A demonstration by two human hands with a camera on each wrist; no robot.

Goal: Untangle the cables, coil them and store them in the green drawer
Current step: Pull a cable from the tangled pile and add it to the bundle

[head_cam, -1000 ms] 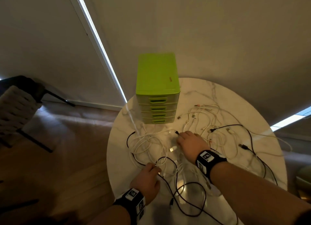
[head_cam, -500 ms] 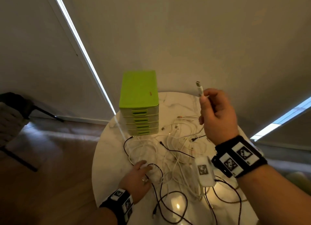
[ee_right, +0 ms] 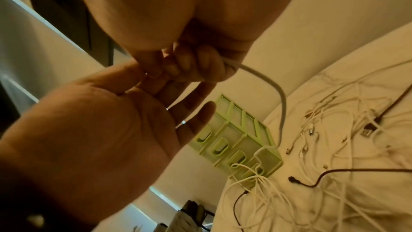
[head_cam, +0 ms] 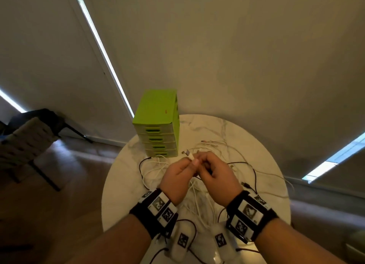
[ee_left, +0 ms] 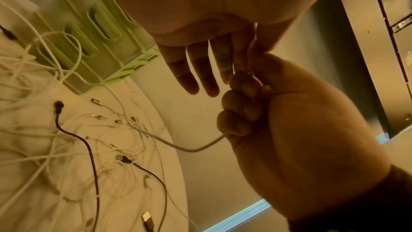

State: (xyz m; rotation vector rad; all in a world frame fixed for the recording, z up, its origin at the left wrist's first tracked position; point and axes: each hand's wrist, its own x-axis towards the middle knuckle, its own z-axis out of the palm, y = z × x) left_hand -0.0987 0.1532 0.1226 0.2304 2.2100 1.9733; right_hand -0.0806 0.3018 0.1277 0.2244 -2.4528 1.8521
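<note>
One cable in hand: you hold a single white cable (ee_left: 178, 145) up off the table (head_cam: 262, 145), both hands close together above the pile.
Right hand (ee_left: 287, 112): fingers curled round the white cable, which runs down from your fist to the heap.
Left hand (ee_right: 107, 130): thumb and forefinger pinch the plug end; the other fingers are straight and spread.
Rest of the cables (head_cam: 217, 151): white and black ones lie loose and crossed over the table, none coiled.
Green drawer unit (head_cam: 158, 123): stands at the far edge of the table, every drawer closed, a white loop touching its base.
Progress: barely begun, I judge; nothing is stored yet.
Left to do: free this cable, coil it, open a drawer, then repeat for all the others.
</note>
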